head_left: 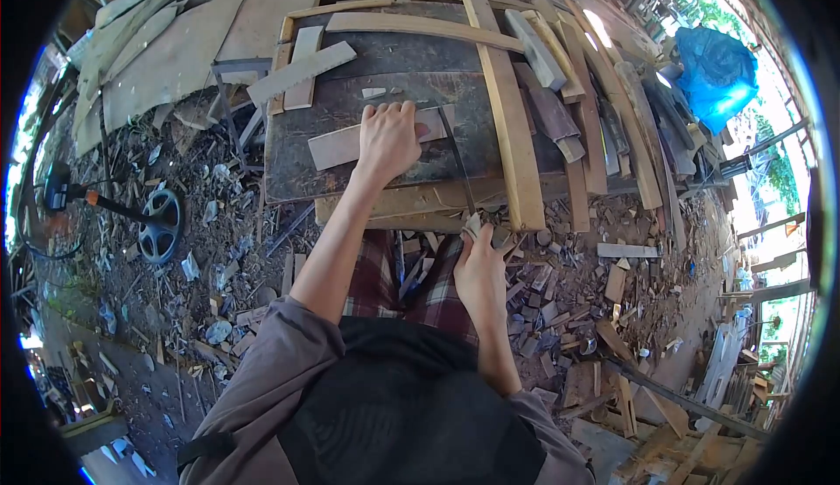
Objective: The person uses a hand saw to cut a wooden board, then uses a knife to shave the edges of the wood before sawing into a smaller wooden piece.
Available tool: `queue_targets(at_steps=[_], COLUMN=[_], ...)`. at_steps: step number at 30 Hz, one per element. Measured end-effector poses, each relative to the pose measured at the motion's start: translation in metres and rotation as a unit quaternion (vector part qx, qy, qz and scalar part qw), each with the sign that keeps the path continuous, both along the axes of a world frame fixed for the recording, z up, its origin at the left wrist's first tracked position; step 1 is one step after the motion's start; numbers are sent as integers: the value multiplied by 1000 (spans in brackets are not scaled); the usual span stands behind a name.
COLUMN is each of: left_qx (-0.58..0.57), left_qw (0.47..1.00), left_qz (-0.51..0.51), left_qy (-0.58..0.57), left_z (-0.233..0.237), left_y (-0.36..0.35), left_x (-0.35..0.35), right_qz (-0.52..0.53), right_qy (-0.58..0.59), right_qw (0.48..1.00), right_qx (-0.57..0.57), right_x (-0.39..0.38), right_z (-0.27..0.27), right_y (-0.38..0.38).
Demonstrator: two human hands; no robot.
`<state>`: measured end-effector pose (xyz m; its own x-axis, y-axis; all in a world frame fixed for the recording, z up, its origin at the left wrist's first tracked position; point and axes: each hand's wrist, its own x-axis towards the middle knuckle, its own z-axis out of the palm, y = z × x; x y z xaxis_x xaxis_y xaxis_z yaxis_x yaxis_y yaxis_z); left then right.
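A person looks down at a dark, worn wooden counter (350, 104) in a cluttered outdoor woodworking yard. The left hand (389, 139) lies on top of a short pale board (337, 148) at the middle of the counter. Its grip is flat and spread, with the palm and fingers on the board and nothing clasped. The right hand (479, 270) is just off the counter's near edge, its grip closed around the handle of a thin saw (457, 161). The saw blade reaches from that edge up across the counter, and its far end meets the board just beside the left hand's fingers.

A long pale plank (512, 126) lies across the counter's right part, running from its far edge to its near edge. More planks and offcuts are stacked to the right of the counter. Wood scraps (560, 284) cover the ground below the near edge. A blue tarp (717, 69) is well beyond the counter's right side.
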<state>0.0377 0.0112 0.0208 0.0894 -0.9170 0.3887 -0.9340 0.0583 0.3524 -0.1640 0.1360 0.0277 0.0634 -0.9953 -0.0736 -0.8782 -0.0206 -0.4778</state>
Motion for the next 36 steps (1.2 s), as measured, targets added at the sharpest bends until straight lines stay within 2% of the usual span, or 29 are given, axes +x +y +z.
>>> queue_targets(at_steps=[7, 14, 26, 30, 36], left_qx=[9, 19, -105, -147, -144], left_qw=[999, 999, 993, 988, 988], left_qz=[-50, -43, 3, 17, 27], left_qy=[-1, -16, -53, -31, -53], left_z=[-6, -2, -8, -13, -16], left_y=[5, 1, 19, 20, 24], left_x=[-7, -7, -25, -29, -36], right_qz=[37, 34, 30, 19, 17], right_qy=[6, 9, -23, -33, -60], right_qw=[999, 999, 999, 999, 996], right_qx=[-8, 11, -28, -17, -57], right_x=[4, 14, 35, 37, 45], right_z=[5, 23, 7, 30, 20], right_y=[-12, -39, -42, -51, -72])
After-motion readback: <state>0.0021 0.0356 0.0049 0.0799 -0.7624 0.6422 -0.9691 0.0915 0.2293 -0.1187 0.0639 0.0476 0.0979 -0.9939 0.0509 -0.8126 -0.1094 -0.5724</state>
